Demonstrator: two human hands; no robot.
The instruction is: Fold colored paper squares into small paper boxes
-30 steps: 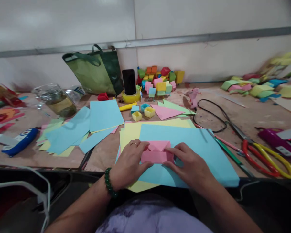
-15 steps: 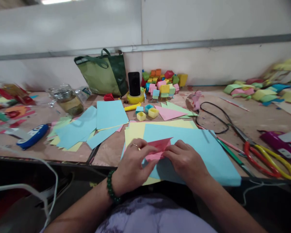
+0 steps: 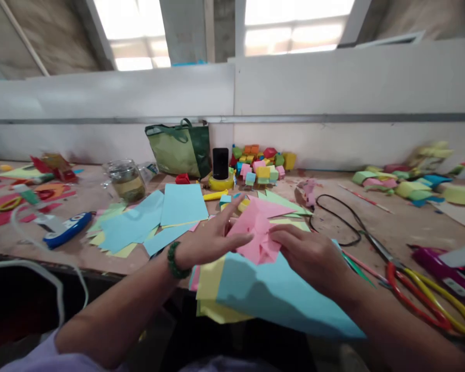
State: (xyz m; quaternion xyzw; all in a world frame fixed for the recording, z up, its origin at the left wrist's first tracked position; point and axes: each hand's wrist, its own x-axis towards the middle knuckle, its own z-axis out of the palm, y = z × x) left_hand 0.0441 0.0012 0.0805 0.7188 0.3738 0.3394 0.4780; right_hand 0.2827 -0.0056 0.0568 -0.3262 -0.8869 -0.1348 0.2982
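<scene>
A pink folded paper (image 3: 256,232) is lifted above a stack of blue and yellow sheets (image 3: 256,289), between my two hands. My left hand (image 3: 215,232), with a green bead bracelet at the wrist, has its thumb on the paper's left side and its fingers stretched apart behind it. The fingers of my right hand (image 3: 308,250) pinch the paper's right edge. Creases and small flaps show in the middle of the paper.
Blue sheets (image 3: 184,204) lie at left, near a glass jar (image 3: 126,181) and a blue glue gun (image 3: 67,229). Scissors (image 3: 418,289) and a purple glue gun (image 3: 445,271) lie right. Behind stand a phone (image 3: 220,163), green bag (image 3: 180,150) and paper cubes (image 3: 263,173).
The pink paper has been raised and opened out towards the camera. My left fingers have spread and moved up. The view has tilted up, showing windows.
</scene>
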